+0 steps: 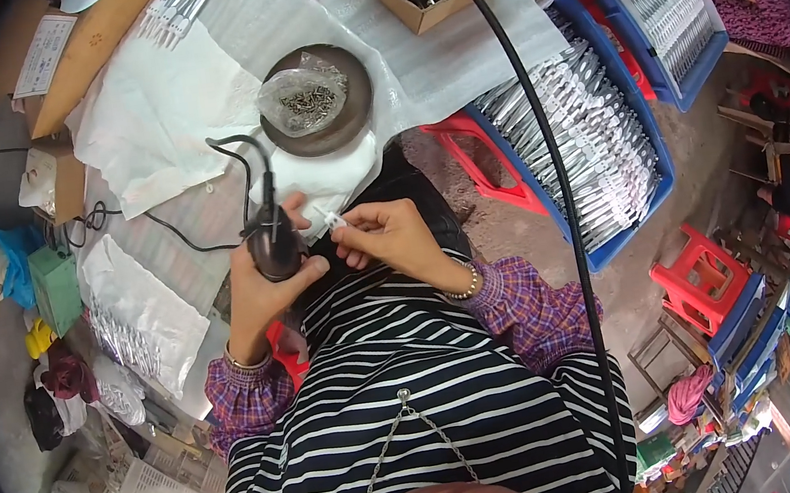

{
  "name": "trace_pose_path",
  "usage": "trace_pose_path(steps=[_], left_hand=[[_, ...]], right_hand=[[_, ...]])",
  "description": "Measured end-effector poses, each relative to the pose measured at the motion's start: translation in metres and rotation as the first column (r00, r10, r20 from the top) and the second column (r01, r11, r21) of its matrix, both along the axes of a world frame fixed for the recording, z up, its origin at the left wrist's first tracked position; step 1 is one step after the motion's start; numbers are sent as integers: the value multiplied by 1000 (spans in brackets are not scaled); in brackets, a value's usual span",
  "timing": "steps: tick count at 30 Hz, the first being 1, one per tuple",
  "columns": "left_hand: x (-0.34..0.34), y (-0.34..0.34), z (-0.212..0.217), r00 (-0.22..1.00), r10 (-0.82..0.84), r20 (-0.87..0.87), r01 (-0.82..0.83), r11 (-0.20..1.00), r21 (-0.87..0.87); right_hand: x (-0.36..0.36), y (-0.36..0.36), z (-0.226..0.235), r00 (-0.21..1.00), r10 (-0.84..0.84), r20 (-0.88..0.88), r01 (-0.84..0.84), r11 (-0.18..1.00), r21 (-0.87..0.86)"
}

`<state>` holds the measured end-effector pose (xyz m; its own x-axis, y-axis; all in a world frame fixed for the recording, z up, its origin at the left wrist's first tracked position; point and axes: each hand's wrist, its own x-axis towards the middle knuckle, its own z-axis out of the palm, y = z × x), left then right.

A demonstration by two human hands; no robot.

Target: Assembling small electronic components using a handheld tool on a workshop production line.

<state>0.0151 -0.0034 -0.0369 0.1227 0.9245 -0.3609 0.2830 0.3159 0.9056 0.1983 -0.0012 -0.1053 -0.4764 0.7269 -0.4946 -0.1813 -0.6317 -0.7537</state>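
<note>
My left hand [258,282] is wrapped round a black corded electric screwdriver [275,247], whose cord loops up from its far end. Just right of it, my right hand [396,238] pinches a small white plastic-looking piece [332,220] between thumb and fingers. Part of that piece is covered by the fingertips, so its full shape is hidden. Both hands are close together above my lap, at the near edge of the table. Beyond them a clear plastic bag of small metal screws [308,100] lies in a round dark dish [354,124].
White sheets [164,117] cover the table, with slim white-and-silver parts [174,11] on them. An open carton [443,6] of similar parts stands at the back. On the right are a filled blue crate [662,173] and a red stool [703,276]. A black cable [544,127] hangs across the view.
</note>
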Motion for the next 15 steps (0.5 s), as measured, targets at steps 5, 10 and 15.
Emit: trace_pose_path(steps=[5, 10, 15], left_hand=[[-4, -12, -12, 998, -62, -13, 62, 998, 26], [-1, -7, -2, 998, -68, -9, 67, 997, -47], [0, 2, 1, 999, -40, 11, 40, 998, -47]], right_hand=[[-5, 1, -12, 999, -29, 35, 30, 1000, -4], [-8, 3, -20, 998, -18, 63, 18, 1000, 3], [-10, 6, -23, 996, 17, 88, -17, 1000, 6]])
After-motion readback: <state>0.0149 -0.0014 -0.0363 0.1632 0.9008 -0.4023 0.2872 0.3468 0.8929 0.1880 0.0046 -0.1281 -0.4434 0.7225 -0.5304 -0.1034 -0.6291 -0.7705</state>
